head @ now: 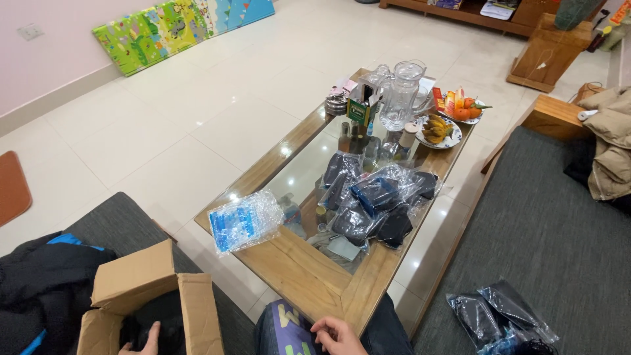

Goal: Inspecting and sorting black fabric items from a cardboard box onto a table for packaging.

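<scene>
— Nearest the camera?

— Left hand (150,340), down inside an open cardboard box (148,289), fingers spread flat on dark stuff within; no grip to be seen. Right hand (336,335), resting on the knee at the table's near edge, fingers loosely curled, holding nothing (thumb side partly cut off by the frame).

— Beside the box?

— Dark jacket with blue trim (46,283), heaped on the grey seat at left.

— And on the table?

— Wooden coffee table with a glass top (309,276). At the near left corner, a clear plastic bag with blue print (243,220), overhanging the edge a little. Just past it, toward the middle, a heap of dark items in clear plastic bags (378,200), piled and overlapping.

— To the right?

— Two or three more of the same dark bagged items (499,312), lying on the grey sofa cushion, well apart from either hand.

— Farther along?

— Glass pitcher (404,98) among small glasses and jars, then a plate of bananas (439,130) and a plate of orange fruit (463,108) at the far end.

— Beyond that?

— Pale tiled floor, colourful foam play mat (177,26) leaning against the wall, beige coat (611,148) on the sofa arm.
</scene>
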